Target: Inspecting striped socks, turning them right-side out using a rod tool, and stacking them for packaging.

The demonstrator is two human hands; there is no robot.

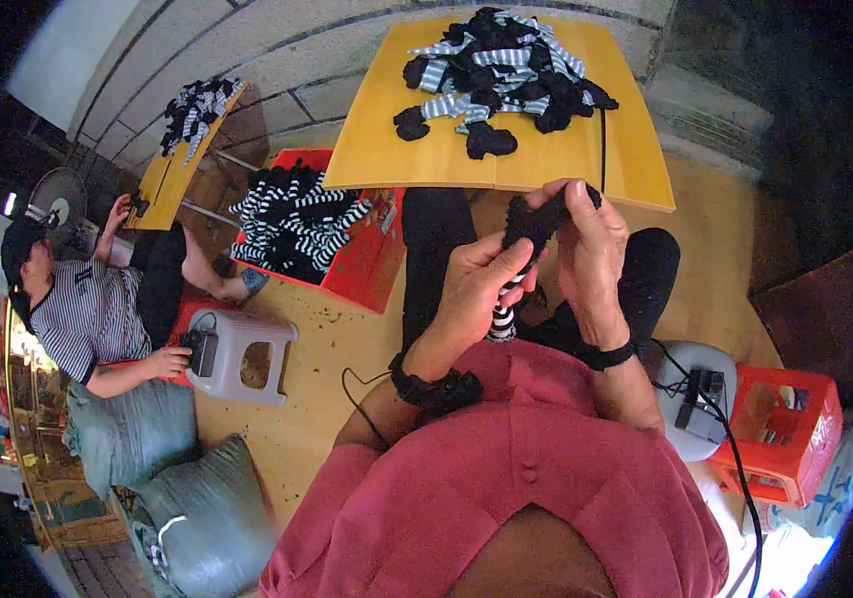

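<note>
Above my lap I hold a fuzzy black cloth piece [534, 227] with a black-and-white striped part hanging below it; its exact kind I cannot make out. My left hand [473, 284] grips the piece from the left, thumb pressed on the black fabric. From the right, my right hand [594, 244] pinches its upper edge between thumb and fingers. Past my hands stands a yellow wooden table [372, 140], bearing a heap of similar pieces [506, 58] with black ends and grey-and-white stripes. A black strap or cord lies by the heap's right side.
At left, a red crate [384, 267] holds many black-and-white striped pieces. A co-worker [98, 309] sits further left at another table [159, 184]. A grey stool [247, 354] and stuffed sacks [207, 518] stand nearby. Right of me are a grey stool [681, 439] with black devices and cables and a red plastic stool [815, 439].
</note>
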